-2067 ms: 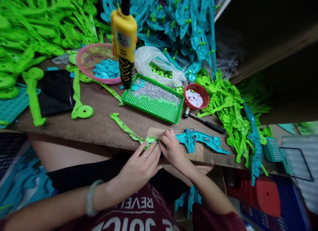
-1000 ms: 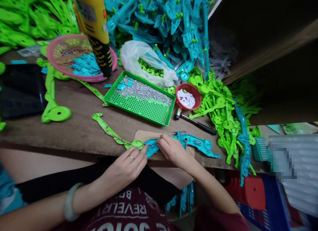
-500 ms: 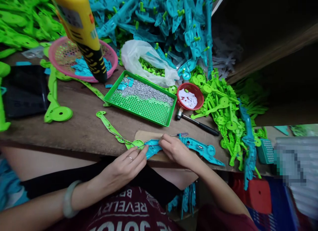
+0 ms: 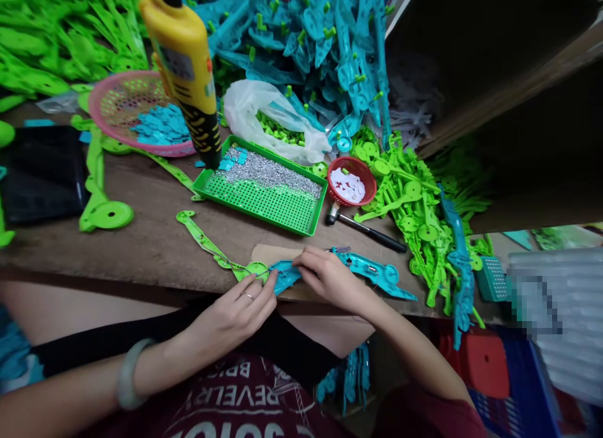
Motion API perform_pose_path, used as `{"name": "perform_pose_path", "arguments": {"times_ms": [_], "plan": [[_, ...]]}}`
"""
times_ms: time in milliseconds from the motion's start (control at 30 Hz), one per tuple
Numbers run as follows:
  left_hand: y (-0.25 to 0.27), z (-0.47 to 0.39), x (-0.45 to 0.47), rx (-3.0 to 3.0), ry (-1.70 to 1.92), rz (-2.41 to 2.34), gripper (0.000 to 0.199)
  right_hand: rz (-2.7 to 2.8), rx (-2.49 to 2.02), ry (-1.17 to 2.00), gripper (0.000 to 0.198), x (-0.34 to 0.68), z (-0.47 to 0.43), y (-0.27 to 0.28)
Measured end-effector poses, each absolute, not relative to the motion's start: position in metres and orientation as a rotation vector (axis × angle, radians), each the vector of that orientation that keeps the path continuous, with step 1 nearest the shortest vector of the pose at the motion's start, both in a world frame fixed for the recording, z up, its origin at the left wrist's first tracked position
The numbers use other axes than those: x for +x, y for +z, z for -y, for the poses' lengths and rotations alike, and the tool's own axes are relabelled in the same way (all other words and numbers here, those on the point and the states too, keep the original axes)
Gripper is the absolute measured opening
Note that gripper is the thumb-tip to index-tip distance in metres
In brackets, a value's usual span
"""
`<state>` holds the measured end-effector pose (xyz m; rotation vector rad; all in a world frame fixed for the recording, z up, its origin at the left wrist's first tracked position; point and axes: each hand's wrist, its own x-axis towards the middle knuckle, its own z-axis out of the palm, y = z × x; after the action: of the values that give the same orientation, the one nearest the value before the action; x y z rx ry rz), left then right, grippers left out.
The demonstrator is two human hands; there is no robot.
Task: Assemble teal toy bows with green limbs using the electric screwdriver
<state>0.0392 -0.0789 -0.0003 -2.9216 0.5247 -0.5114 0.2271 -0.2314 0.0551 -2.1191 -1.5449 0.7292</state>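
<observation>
Blue plastic frame (image 4: 285,278) runs beneath the right hand (image 4: 326,277).

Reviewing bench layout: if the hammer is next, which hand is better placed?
Likely the right hand: it's over the blue part, nearer the hammer, whose handle points rightward. The left hand is farther off, at the green part's round end.

"Left arm (image 4: 78,383): anything worn?"
"I see a thick, pale green bangle (image 4: 129,375), plus a slim ring (image 4: 247,295) on the left hand (image 4: 240,306)."
"Upper garment?"
"Maroon shirt (image 4: 254,403), white lettering (image 4: 226,397) across the front, REVELRY legible; right sleeve (image 4: 428,416) plain maroon."
"Lower?"
"Black garment (image 4: 141,340) across the lap."
</observation>
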Motion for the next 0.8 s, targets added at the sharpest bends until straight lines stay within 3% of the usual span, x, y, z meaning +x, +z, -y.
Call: {"name": "perform_pose_path", "arguments": {"times_ms": [800], "plan": [[0.001, 0.075, 0.042, -3.016, -0.485, -0.517, 0.028, 1.537, -2.075, 0.707, 0.011, 0.235, 0.234, 0.027]]}}
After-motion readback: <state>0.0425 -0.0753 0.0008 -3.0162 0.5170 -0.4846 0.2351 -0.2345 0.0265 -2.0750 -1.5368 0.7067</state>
